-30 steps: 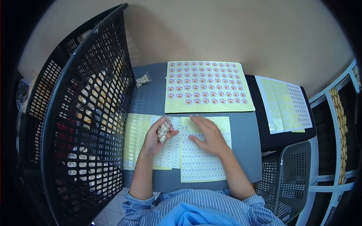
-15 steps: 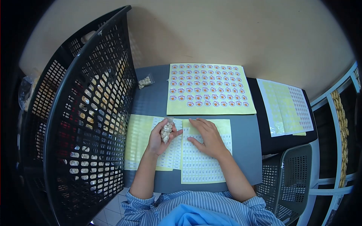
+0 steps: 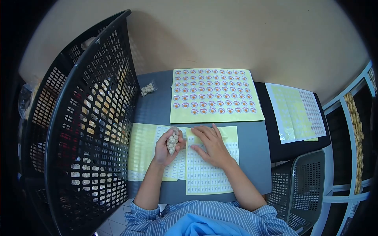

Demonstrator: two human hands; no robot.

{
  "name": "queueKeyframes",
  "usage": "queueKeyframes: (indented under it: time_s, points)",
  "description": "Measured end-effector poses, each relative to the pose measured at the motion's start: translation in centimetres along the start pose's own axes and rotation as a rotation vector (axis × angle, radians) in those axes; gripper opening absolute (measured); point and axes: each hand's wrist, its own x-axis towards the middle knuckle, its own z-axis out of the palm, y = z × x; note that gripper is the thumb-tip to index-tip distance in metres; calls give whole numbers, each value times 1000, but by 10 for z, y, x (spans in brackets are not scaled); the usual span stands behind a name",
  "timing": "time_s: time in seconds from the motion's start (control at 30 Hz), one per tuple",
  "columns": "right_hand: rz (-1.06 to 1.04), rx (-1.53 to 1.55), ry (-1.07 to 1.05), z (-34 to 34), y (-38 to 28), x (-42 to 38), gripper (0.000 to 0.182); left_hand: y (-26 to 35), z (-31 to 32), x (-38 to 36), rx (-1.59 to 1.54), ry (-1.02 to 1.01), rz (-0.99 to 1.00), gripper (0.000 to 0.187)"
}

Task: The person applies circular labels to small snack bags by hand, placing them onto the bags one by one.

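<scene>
Small clear packet [image 3: 172, 141] of pale nuts, upright above white label sheet [image 3: 208, 167].

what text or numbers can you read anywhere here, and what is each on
No text is readable in this view.
Small white labels on the sheet under the right hand: dark print, too small to read.
Labels on the sheet under the left hand: too small to read.
Round orange stickers on the large yellow sheet: a picture only, no legible words.
Label sheet on the black side table: blurred.
Small bag in the left hand: no print visible.

left hand [image 3: 165, 146] gripping nut packet [image 3: 172, 141], right hand [image 3: 210, 144] on label sheet [image 3: 208, 173]
</scene>
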Motion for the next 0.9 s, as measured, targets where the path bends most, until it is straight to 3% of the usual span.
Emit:
queueKeyframes:
  time_s: [0.13, 0.2, 0.33, 0.5, 0.9]
  points:
    - [-24, 16, 120, 8, 2, 2, 36, -2, 0, 1, -6, -34, 16, 23]
    - [15, 180, 218, 10, -1, 2, 30, -1, 0, 0, 10, -48, 20, 23]
    - [27, 214, 233, 11, -2, 3, 24, -1, -1, 0, 85, -82, 36, 23]
    - [-50, -45, 303, 5, -8, 6, 17, 0, -1, 0, 52, -62, 32, 23]
    - [-92, 7, 322, 12, -5, 6, 12, -1, 0, 0, 145, -2, 36, 22]
